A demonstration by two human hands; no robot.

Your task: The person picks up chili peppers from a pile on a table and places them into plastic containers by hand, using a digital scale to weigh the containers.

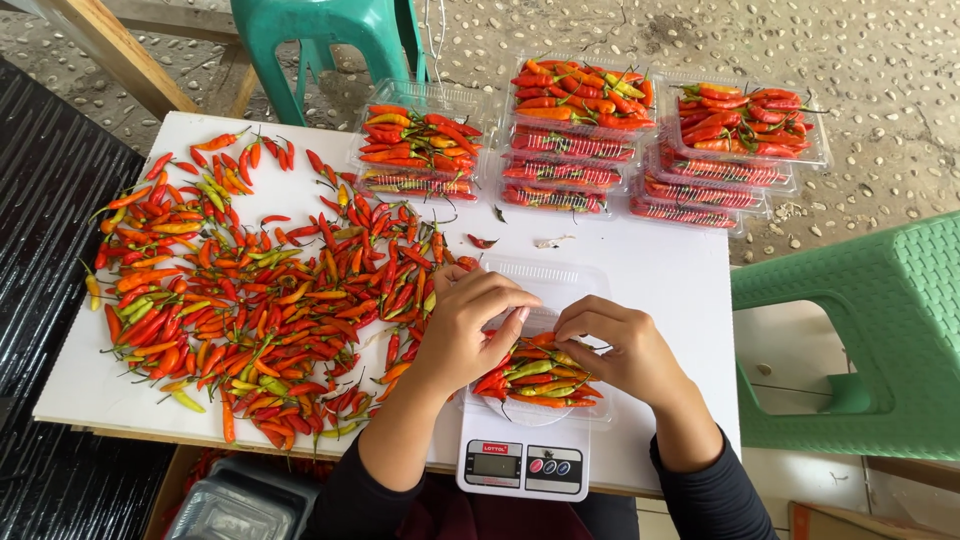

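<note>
A clear plastic clamshell tray (548, 275) full of red, orange and green chilies (540, 378) sits on a small white digital scale (522, 462) at the table's near edge. My left hand (470, 325) rests on the tray's left side, fingers curled over the chilies. On the right side my right hand (612, 345) touches the chilies, fingers bent. The tray's lid stands open behind both hands. Whether either hand pinches a chili is hidden.
A big loose heap of chilies (250, 290) covers the left of the white table (660, 270). Stacks of filled clear trays (570, 140) line the far edge. Teal stool (320, 40) behind, green plastic chair (880, 330) at right, empty trays (230, 505) below left.
</note>
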